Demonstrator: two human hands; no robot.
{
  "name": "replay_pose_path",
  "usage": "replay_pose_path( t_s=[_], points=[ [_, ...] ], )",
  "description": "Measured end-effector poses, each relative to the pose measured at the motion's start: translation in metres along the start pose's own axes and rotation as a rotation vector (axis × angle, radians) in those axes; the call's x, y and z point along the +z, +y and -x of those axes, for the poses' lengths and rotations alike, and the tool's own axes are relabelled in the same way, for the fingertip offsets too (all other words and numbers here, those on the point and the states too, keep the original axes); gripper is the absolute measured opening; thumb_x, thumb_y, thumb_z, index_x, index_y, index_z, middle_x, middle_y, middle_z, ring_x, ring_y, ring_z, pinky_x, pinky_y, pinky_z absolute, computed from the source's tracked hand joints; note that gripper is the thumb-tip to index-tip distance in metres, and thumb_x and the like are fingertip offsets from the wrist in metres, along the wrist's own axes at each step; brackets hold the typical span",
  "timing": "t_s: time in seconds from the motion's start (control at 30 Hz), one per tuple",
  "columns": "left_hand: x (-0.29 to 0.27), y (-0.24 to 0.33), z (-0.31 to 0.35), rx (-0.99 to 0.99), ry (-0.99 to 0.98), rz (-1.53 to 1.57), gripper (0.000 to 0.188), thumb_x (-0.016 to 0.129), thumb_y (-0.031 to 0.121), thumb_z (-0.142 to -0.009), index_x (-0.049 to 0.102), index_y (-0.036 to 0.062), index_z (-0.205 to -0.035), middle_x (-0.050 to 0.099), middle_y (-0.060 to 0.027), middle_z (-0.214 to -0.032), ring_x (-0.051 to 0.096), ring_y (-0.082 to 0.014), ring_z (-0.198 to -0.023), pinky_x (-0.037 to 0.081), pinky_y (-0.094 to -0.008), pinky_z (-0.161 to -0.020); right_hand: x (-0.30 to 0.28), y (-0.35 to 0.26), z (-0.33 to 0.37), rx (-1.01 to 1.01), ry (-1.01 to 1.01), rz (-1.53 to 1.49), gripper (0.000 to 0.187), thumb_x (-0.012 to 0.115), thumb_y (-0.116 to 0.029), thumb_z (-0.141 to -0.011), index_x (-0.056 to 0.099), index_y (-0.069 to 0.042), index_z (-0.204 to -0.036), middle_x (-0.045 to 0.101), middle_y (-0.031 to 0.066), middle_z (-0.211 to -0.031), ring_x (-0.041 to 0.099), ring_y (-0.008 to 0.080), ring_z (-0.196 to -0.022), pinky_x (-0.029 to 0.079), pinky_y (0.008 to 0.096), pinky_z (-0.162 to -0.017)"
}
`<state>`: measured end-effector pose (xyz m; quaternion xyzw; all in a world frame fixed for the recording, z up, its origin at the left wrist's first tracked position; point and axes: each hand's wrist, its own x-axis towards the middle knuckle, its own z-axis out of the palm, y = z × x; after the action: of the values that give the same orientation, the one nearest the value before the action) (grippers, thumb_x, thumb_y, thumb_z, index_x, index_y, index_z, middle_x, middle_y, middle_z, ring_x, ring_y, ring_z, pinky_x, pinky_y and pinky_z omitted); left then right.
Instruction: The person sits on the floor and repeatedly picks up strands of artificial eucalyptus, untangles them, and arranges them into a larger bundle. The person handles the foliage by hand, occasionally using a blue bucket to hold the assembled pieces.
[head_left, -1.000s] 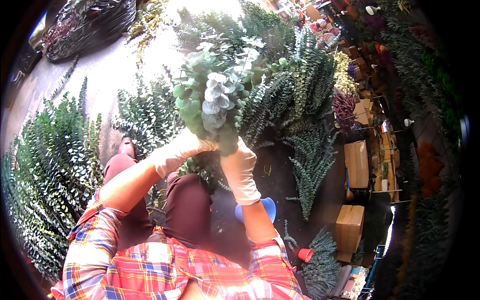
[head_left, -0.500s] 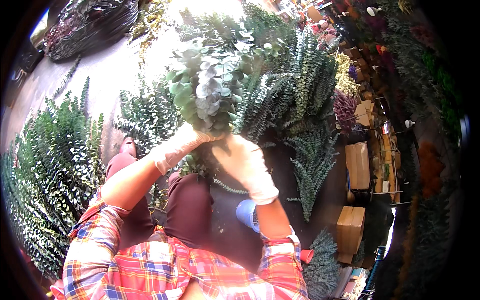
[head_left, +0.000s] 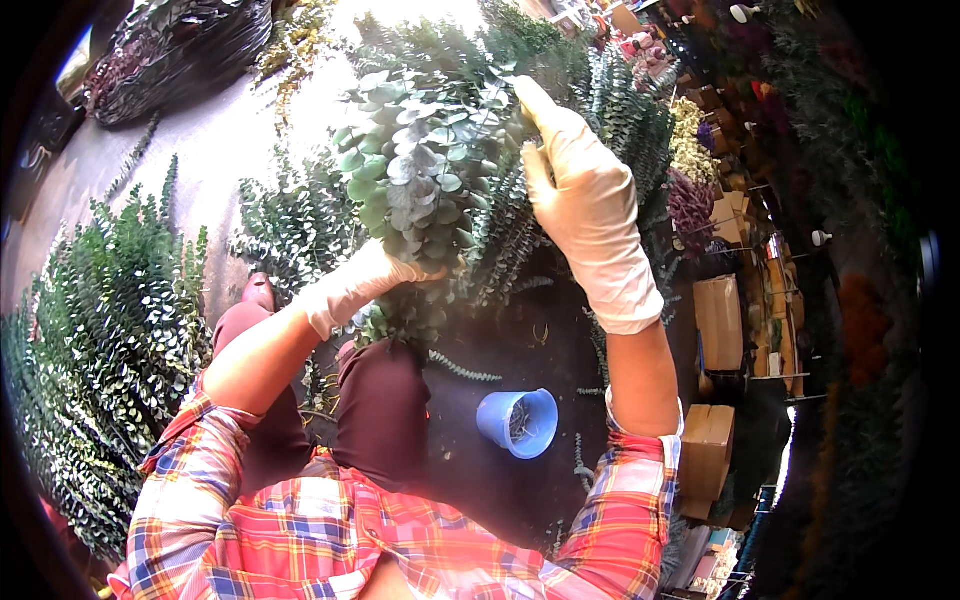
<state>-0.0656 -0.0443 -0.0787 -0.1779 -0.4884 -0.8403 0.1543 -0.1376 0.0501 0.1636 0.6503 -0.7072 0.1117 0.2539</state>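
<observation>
1. Eucalyptus bunch (head_left: 410, 180) rises from the fingers of the gloved left hand (head_left: 385, 272), which curl around its lower part; some leaves hang below that grip.
2. On the gloved right hand (head_left: 580, 190), forefinger and thumb stand apart, pointing to the bunch's right edge; whether they touch a leaf, and how the remaining fingers lie, I cannot tell.
3. Dark green branches (head_left: 625, 90) crowd behind and beyond the right fingers, and this hand covers part of them.
4. Below the left fingers is a knee (head_left: 380, 400) in maroon trousers; to its right, a loose sprig (head_left: 465, 368) lies on the dark floor.
5. Well below the right fingers, a tipped blue bucket (head_left: 492, 415) shows thin scraps inside.
6. Farther right of them are cardboard boxes (head_left: 718, 325); well left of the left fingers spreads a leafy heap (head_left: 110, 350).
7. In looks, the bunch is full and layered, its rounded leaves running from mid green to pale silvery grey at the centre, tapering towards the left fingers.
</observation>
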Motion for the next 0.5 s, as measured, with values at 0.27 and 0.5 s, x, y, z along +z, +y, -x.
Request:
replay_pose_path(
  t_s=[0.27,0.5],
  points=[
    [-0.003,0.002,0.001,-0.034,-0.022,-0.137,0.079,0.065,-0.007,-0.073,0.032,0.0101,-0.143,0.054,-0.0062,-0.122,0.056,-0.0182,-0.107,0.051,-0.0342,-0.089,-0.013,0.016,0.003,-0.219,-0.120,0.155,0.019,0.070,-0.012,-0.075,0.066,-0.010,-0.093,0.060,0.0083,-0.081,0.061,0.0249,-0.074,0.051,0.0334,-0.067],
    [0.003,0.020,0.005,0.008,-0.014,-0.469,0.065,0.070,0.004,-0.075,0.044,0.0086,-0.134,0.054,-0.0062,-0.121,0.054,-0.0171,-0.107,0.048,-0.0315,-0.091,-0.024,0.025,0.001,-0.367,-0.207,0.300,0.015,0.071,-0.010,-0.075,0.066,-0.010,-0.090,0.058,0.0043,-0.077,0.059,0.0224,-0.069,0.049,0.0325,-0.063]
  ],
)
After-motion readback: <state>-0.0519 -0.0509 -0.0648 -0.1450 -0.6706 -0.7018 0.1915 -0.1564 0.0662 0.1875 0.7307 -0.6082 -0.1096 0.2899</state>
